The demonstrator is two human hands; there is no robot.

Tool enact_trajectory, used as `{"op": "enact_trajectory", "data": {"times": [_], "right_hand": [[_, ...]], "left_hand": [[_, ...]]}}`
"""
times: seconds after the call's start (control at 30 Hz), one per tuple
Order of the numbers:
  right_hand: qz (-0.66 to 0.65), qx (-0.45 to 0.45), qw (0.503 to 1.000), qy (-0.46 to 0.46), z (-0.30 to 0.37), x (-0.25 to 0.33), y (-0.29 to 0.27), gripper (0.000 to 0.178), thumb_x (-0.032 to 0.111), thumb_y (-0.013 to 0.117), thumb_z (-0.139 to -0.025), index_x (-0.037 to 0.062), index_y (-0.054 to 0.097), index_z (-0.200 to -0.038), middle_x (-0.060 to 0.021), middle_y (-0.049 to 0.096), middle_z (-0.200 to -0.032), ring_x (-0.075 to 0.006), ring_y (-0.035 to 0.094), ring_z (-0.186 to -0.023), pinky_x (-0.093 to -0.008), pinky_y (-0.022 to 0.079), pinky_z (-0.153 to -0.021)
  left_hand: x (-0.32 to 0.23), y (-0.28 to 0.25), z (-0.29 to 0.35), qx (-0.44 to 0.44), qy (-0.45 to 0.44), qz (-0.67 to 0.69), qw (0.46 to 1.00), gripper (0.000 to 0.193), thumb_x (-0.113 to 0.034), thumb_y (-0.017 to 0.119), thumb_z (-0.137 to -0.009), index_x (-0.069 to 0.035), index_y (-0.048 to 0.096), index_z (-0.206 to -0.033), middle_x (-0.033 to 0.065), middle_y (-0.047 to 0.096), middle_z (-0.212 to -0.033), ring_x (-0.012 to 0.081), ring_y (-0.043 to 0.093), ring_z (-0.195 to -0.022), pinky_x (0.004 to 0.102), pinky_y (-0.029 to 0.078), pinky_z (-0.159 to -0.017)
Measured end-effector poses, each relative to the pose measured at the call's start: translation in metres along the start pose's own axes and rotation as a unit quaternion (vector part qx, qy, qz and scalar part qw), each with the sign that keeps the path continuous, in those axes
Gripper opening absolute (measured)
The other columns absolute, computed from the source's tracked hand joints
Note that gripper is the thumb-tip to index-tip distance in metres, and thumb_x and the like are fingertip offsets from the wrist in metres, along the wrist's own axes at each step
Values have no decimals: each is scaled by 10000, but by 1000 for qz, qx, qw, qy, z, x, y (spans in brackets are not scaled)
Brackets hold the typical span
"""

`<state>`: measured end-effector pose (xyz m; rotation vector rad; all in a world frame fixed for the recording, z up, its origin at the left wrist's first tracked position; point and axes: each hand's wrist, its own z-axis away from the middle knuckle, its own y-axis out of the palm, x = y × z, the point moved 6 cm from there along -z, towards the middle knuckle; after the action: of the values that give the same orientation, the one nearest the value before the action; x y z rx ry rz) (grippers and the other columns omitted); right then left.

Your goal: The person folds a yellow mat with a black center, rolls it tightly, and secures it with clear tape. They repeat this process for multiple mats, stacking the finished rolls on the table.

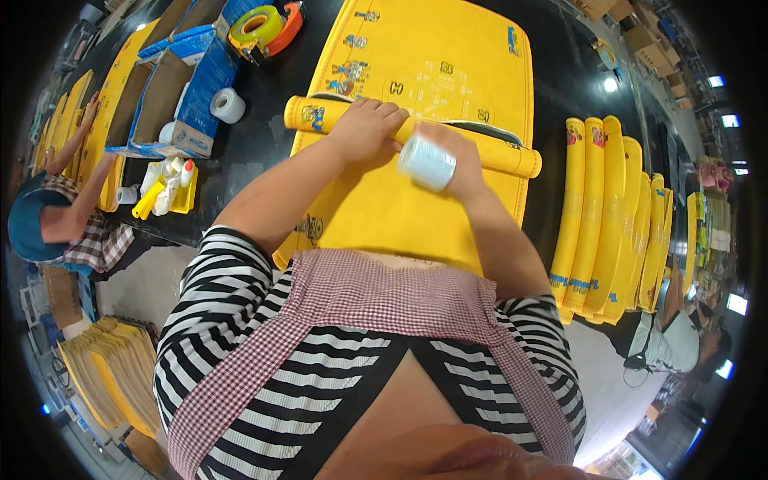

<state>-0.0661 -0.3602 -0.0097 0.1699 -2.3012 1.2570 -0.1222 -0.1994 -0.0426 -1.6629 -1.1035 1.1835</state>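
Note:
A rolled yellow mat [500, 154] lies crosswise in front of me on flat yellow printed mats [472, 48]. My left hand [370, 130] rests over the left-middle part of this roll, its fingers curled around the far side. In my right hand [458, 156] is a small roll of clear plastic film [428, 162], slightly smeared by motion, held just over the rolled mat. The right fingers are partly hidden behind the film roll. Between the rolled mat and my apron, a stretch of plain yellow mat shows.
Finished-looking yellow rolls [612, 216] lie side by side at right. At left are a blue cardboard box [196, 104], a tape dispenser [268, 30], another film roll [228, 106] and a yellow tray [186, 196] with white items. A co-worker [60, 212] works at far left. Mats [112, 368] are stacked lower left.

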Motion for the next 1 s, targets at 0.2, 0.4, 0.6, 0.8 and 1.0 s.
{"op": "enact_trajectory", "data": {"times": [0.2,0.4,0.6,0.8,1.0], "right_hand": [[-41,26,998,-50,112,62,21,535,277,756,-835,40,669,-1307,-186,631,-1411,-358,580,-1348,-510,429,-1156],[12,-3,998,-62,67,21,38,602,333,766,-830,48,641,-1345,-167,600,-1454,-355,527,-1397,-522,366,-1191],[-76,-8,996,50,-53,-65,35,453,328,819,-787,136,700,-1179,-100,724,-1163,-319,678,-1084,-399,549,-939],[-174,-55,979,89,-124,-166,40,354,305,849,-751,156,719,-1045,-69,737,-1023,-296,704,-956,-373,567,-851],[-13,-28,999,-41,-114,-90,30,336,229,824,-737,149,714,-1044,-85,721,-1059,-325,680,-1020,-389,560,-866]], "left_hand": [[-34,-5,52,175,-112,85,975,637,-407,815,-821,-53,629,-1316,142,654,-1240,377,601,-1157,455,485,-996],[22,-8,6,155,-154,2,976,708,-585,742,-869,-97,642,-1372,158,567,-1374,386,536,-1277,505,445,-1092],[19,-14,4,-105,-101,-7,989,219,-189,713,-860,-78,724,-1049,112,660,-1149,343,621,-1072,478,481,-924],[6,13,-17,-132,-60,-79,986,688,-224,756,-849,-21,489,-1449,187,490,-1512,382,433,-1420,530,316,-1185],[91,1,-104,113,-171,-87,975,554,-273,785,-842,-38,593,-1305,173,608,-1329,369,568,-1280,494,432,-1099]]}}
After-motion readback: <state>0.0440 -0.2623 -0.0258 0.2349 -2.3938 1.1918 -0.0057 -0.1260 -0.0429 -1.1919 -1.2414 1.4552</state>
